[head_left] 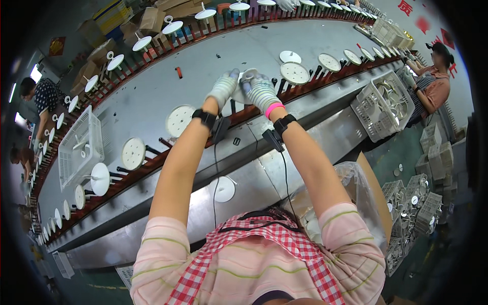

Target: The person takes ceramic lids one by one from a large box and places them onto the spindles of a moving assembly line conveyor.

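Note:
Above the near edge of the grey table, my left hand [223,90] and my right hand [263,93], both in striped grey-tipped gloves, close on a white round disc [240,96] between them. The disc is tilted, and my fingers cover much of it; a rounded white part shows at the right fingertips. To the left of my hands a white disc with small holes [180,120] sits on the near row of dark pegs. A similar holed disc [295,73] is just to the right.
Pegs with white discs run along both table edges. A white crate [81,147] stands on the left; another filled crate [375,131] is at the right beside a co-worker [436,79]. A loose disc [224,189] lies on the metal ledge. An orange piece [179,72] lies on the table.

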`<state>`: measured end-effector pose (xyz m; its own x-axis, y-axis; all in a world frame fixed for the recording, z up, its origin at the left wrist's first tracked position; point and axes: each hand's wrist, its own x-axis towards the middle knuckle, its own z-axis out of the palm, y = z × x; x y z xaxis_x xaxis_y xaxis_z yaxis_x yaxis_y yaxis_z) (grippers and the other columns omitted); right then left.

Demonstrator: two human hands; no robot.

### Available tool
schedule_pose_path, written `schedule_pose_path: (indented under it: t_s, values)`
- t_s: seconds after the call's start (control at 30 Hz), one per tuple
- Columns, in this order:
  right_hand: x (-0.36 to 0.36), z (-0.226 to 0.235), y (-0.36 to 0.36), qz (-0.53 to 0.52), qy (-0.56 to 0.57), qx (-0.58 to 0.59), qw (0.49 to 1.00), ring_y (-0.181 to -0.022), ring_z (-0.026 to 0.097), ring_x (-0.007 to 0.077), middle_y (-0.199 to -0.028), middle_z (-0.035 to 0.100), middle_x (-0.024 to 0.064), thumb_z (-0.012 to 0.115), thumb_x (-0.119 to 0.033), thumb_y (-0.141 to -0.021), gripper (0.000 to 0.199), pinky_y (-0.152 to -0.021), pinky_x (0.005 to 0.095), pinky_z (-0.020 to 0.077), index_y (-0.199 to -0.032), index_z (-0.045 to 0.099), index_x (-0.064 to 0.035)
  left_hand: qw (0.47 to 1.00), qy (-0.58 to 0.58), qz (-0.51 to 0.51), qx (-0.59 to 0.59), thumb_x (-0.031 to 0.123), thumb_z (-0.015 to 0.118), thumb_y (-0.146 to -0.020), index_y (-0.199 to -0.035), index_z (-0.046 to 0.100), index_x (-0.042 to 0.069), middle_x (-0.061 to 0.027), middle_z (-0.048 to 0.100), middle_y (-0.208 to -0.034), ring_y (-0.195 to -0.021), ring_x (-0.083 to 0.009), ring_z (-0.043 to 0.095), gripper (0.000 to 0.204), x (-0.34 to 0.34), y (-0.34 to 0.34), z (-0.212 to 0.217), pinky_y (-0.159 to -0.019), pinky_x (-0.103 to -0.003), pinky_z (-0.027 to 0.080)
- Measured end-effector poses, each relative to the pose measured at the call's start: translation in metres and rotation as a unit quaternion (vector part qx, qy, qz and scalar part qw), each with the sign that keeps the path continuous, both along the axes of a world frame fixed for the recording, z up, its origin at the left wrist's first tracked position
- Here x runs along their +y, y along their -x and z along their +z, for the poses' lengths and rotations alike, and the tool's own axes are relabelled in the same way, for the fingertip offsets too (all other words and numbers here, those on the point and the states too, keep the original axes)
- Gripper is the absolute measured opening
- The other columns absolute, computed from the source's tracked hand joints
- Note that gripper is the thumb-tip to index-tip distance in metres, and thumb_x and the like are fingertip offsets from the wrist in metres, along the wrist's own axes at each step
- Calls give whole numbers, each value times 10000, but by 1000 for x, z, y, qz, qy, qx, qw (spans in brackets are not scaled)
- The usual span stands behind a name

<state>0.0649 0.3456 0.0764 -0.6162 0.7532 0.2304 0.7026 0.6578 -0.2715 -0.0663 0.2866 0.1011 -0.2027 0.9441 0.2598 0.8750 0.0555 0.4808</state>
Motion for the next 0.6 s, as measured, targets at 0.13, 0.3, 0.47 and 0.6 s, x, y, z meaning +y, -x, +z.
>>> schedule_pose_path:
  t_s: [0.13,0.3,0.47,0.6]
  values:
    - [-16,-34,6,76,-63,155,983,-1104,439,346,-1140,518,164,392,-325,-832,418,-957,436,326,-1128,502,-51,965,203,97,-137,405,418,-837,-1079,573,79,-213,570,-1073,-1013,-378,528,434,18,13,2,-879,-403,417]
    - [-21,11,36,-12,197,118,973,-1037,523,341,-1091,561,204,471,-280,-827,343,-894,413,407,-1064,576,-56,982,166,55,68,381,613,-739,-937,649,118,-165,626,-921,-841,-327,600,331,-12,23,7,-726,-380,484]
    - [-4,29,66,20,184,-64,981,-1005,556,331,-1066,580,193,520,-318,-794,362,-845,394,455,-1043,608,-71,989,85,86,82,318,572,-773,-937,645,99,-198,617,-919,-887,-372,577,283,-35,33,3,-729,-402,473]
    - [-52,29,65,43,87,38,995,-935,599,326,-958,629,177,520,-307,-801,312,-795,388,480,-992,640,-91,954,34,82,-285,18,531,-763,-996,610,48,-84,634,-885,-781,-190,592,247,-73,52,-17,-680,-313,480]
